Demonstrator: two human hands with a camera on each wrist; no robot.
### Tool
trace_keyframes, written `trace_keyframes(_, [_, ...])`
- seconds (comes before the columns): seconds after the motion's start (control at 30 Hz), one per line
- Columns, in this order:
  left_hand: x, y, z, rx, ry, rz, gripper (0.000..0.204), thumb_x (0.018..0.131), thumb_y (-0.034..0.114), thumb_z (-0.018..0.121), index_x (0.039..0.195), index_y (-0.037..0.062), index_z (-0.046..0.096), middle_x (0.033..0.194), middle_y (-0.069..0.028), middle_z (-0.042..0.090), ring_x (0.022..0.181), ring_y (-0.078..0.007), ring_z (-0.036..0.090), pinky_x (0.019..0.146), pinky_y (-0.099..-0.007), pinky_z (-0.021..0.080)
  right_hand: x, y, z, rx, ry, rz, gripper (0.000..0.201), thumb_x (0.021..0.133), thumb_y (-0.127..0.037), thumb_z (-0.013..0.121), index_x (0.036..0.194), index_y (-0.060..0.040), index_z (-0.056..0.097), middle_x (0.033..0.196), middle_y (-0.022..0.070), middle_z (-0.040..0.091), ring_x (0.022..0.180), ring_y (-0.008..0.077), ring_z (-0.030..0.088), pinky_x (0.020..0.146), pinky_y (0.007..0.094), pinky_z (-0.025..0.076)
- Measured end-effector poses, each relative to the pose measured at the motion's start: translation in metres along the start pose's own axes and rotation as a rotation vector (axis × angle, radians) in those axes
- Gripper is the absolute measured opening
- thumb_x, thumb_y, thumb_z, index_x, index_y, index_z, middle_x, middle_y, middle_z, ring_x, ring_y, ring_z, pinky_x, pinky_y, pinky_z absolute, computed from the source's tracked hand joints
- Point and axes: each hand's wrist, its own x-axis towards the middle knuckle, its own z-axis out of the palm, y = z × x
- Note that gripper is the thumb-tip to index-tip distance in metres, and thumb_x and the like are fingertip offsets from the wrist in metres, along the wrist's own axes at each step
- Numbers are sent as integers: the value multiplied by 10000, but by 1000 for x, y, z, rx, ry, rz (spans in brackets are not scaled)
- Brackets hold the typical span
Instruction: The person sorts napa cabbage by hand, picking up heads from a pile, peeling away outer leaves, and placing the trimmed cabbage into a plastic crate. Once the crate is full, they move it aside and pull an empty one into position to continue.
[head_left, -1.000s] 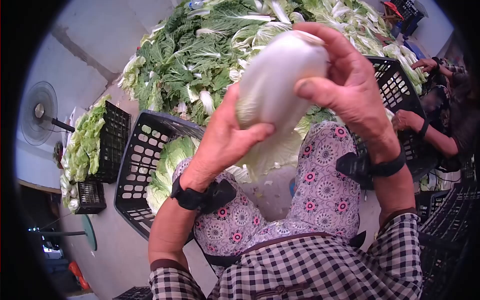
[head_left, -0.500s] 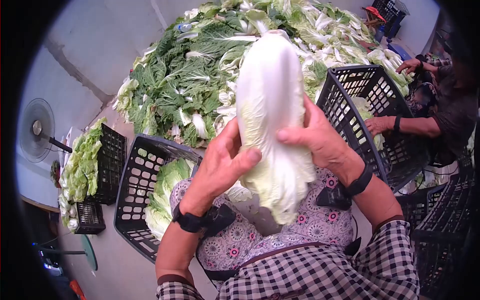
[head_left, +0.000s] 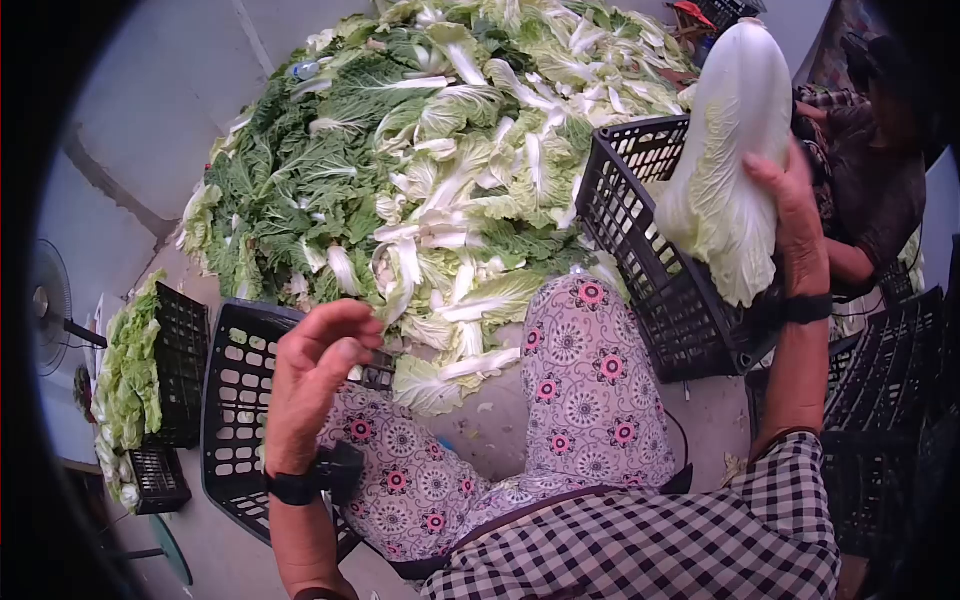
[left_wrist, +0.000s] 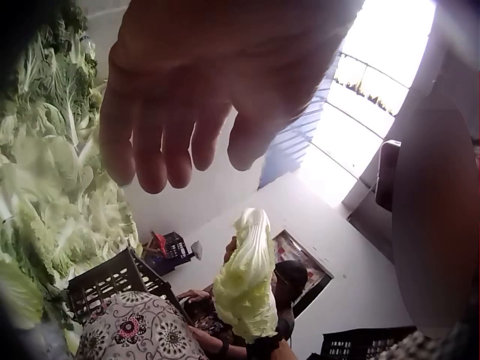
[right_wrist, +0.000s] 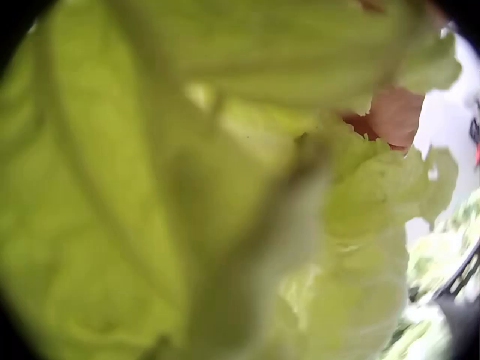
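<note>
Upright in my right hand (head_left: 795,205) is a whole napa cabbage (head_left: 735,120), white base up and pale leafy end down. The thumb curls round its side, and the other fingers are hidden behind it. It overlaps the black crate (head_left: 650,265) at right in the head view. Its leaves (right_wrist: 90,210) fill most of the right wrist view, with a bit of a finger (right_wrist: 397,116) showing. My left hand (head_left: 310,380) is raised beside my knee, holding nothing. In the left wrist view its fingers (left_wrist: 154,161) hang loose.
A large heap of cabbage leaves (head_left: 400,190) covers the floor ahead. Another black crate (head_left: 235,400) stands by my left leg. Farther left are a leaf-topped crate (head_left: 185,370) and a fan (head_left: 48,310). A second person (head_left: 880,180) sits at right, beyond stacked crates (head_left: 880,380).
Both hands held the cabbage between them earlier. My left hand has let go and moved left. My right hand has carried the cabbage rightward, before the right crate.
</note>
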Motion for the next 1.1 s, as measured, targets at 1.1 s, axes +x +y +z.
trace_keyframes(1.1, [-57,-26,-84,253,274,-268,381,838,277,580,1099,2,542,961,-64,593,855,-121,558,756,-264,461,36,187,-76,-679,-281,440,616,788,-278,641,1270,46,435,1258,214,491,1188,300,462,974,365,375])
